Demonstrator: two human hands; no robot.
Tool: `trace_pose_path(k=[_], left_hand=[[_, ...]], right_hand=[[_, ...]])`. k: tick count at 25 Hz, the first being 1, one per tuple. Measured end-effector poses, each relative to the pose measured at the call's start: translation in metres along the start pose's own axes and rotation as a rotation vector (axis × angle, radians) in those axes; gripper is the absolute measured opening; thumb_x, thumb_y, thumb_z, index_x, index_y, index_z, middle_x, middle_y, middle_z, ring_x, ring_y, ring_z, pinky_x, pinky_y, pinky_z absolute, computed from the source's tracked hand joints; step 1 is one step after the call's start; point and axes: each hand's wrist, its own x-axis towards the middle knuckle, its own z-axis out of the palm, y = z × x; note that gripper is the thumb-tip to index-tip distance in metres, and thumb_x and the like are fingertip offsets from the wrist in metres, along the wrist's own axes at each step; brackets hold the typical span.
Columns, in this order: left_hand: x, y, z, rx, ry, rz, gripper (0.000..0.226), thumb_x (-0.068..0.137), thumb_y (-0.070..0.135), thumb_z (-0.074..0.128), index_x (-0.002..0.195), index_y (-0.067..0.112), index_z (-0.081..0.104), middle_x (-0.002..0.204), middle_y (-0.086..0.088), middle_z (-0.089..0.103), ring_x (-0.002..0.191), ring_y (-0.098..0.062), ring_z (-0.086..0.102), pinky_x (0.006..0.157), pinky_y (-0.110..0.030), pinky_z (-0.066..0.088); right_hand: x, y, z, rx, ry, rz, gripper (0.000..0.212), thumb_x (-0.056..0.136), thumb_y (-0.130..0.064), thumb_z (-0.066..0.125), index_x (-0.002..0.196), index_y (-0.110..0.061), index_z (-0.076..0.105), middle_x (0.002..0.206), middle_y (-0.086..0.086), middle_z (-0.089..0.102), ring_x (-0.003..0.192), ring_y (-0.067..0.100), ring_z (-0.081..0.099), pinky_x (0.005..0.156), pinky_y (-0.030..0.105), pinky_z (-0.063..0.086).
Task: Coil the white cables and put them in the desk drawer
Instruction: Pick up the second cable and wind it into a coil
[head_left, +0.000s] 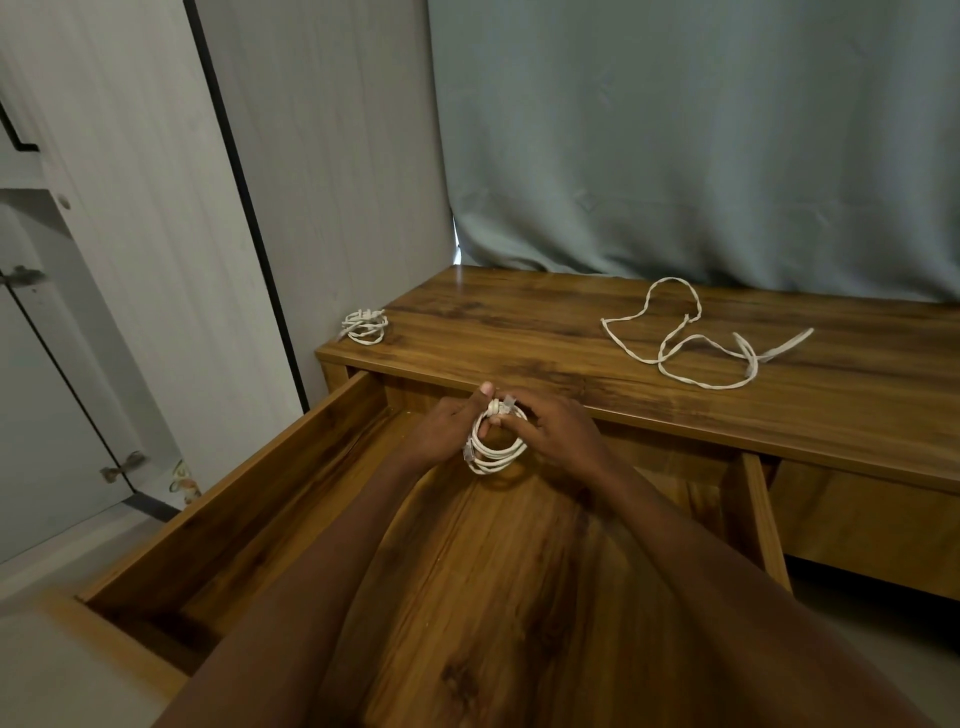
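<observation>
Scanning left to right: one coiled cable sits on the desk's far-left corner. Left hand and right hand both pinch a second white coil, held upright over the open drawer, its floor directly below, so the drop is straight down. Loose uncoiled cable lies far right on the desktop, nearer the right hand.

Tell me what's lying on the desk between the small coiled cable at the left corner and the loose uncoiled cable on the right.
Nothing: the head view shows only bare wood desktop between the coiled cable and the loose cable.
</observation>
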Motion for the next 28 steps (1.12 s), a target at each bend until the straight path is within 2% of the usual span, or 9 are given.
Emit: trace_pose_path(k=[3, 5, 7, 9, 13, 19, 22, 25, 28], left_hand=[[-0.004, 0.004, 0.006, 0.003, -0.083, 0.068, 0.048, 0.103, 0.05, 0.038, 0.087, 0.018, 0.071, 0.081, 0.002, 0.072, 0.07, -0.001, 0.065, 0.066, -0.016, 0.047], [-0.002, 0.001, 0.011, -0.012, -0.143, 0.152, 0.034, 0.103, 0.04, 0.047, 0.107, 0.014, 0.068, 0.096, 0.0, 0.072, 0.082, -0.004, 0.067, 0.071, -0.02, 0.049], [0.002, -0.006, 0.013, -0.005, -0.151, 0.174, 0.024, 0.1, 0.034, 0.055, 0.112, 0.014, 0.064, 0.095, 0.007, 0.069, 0.082, 0.002, 0.063, 0.069, -0.018, 0.047], [0.006, -0.014, 0.013, 0.06, -0.1, 0.162, 0.021, 0.098, 0.033, 0.06, 0.11, 0.015, 0.061, 0.091, 0.01, 0.065, 0.079, 0.0, 0.061, 0.066, -0.019, 0.045], [0.006, -0.017, 0.008, 0.21, 0.008, 0.172, 0.022, 0.097, 0.034, 0.061, 0.11, 0.016, 0.056, 0.09, 0.005, 0.067, 0.067, -0.001, 0.061, 0.056, -0.015, 0.047], [0.0, -0.015, 0.005, 0.43, 0.062, 0.343, 0.027, 0.1, 0.036, 0.054, 0.114, 0.013, 0.06, 0.087, 0.009, 0.064, 0.072, -0.002, 0.058, 0.06, -0.008, 0.04], [0.001, -0.018, 0.004, 0.484, 0.099, 0.419, 0.03, 0.101, 0.037, 0.051, 0.117, 0.013, 0.06, 0.093, 0.003, 0.07, 0.081, -0.015, 0.066, 0.065, -0.014, 0.043], [0.005, -0.019, 0.004, 0.501, 0.133, 0.475, 0.038, 0.1, 0.04, 0.052, 0.127, 0.014, 0.056, 0.106, -0.004, 0.073, 0.092, -0.023, 0.07, 0.077, -0.037, 0.053], [0.005, -0.012, 0.006, 0.476, 0.117, 0.509, 0.05, 0.095, 0.05, 0.052, 0.129, 0.015, 0.054, 0.108, -0.004, 0.072, 0.094, -0.022, 0.07, 0.077, -0.037, 0.054]], right_hand=[[0.001, 0.008, 0.002, 0.015, 0.005, 0.067, 0.035, 0.095, -0.045, 0.053, 0.108, -0.02, 0.074, 0.09, -0.002, 0.075, 0.073, 0.006, 0.058, 0.063, 0.03, 0.04], [0.002, 0.015, 0.001, 0.037, 0.001, 0.127, 0.039, 0.096, -0.048, 0.049, 0.104, -0.02, 0.075, 0.086, -0.002, 0.074, 0.073, 0.01, 0.063, 0.065, 0.034, 0.047], [0.003, 0.018, 0.0, 0.062, -0.016, 0.172, 0.032, 0.097, -0.046, 0.053, 0.1, -0.023, 0.074, 0.081, -0.004, 0.072, 0.071, 0.01, 0.063, 0.065, 0.035, 0.047], [0.003, 0.016, -0.001, 0.03, -0.051, 0.198, 0.028, 0.098, -0.047, 0.054, 0.101, -0.026, 0.072, 0.085, -0.005, 0.072, 0.076, 0.011, 0.063, 0.067, 0.035, 0.047], [-0.001, 0.01, 0.005, -0.338, -0.083, 0.099, 0.044, 0.1, -0.053, 0.037, 0.117, -0.021, 0.062, 0.113, 0.0, 0.068, 0.105, 0.02, 0.061, 0.081, 0.036, 0.046], [-0.002, 0.003, -0.002, -0.432, -0.087, 0.102, 0.047, 0.103, -0.052, 0.031, 0.107, -0.017, 0.062, 0.104, 0.002, 0.068, 0.098, 0.023, 0.062, 0.076, 0.038, 0.046], [0.001, -0.002, -0.004, -0.201, -0.158, 0.224, 0.047, 0.106, -0.05, 0.032, 0.1, -0.018, 0.065, 0.099, 0.001, 0.068, 0.094, 0.019, 0.061, 0.079, 0.037, 0.045], [0.006, -0.007, -0.008, 0.233, -0.164, 0.386, 0.048, 0.107, -0.045, 0.036, 0.085, -0.017, 0.068, 0.082, -0.002, 0.068, 0.075, 0.011, 0.061, 0.074, 0.033, 0.044], [0.007, 0.001, -0.002, 0.507, -0.132, 0.488, 0.051, 0.107, -0.042, 0.039, 0.076, -0.014, 0.067, 0.069, 0.001, 0.063, 0.066, 0.013, 0.056, 0.07, 0.032, 0.041]])
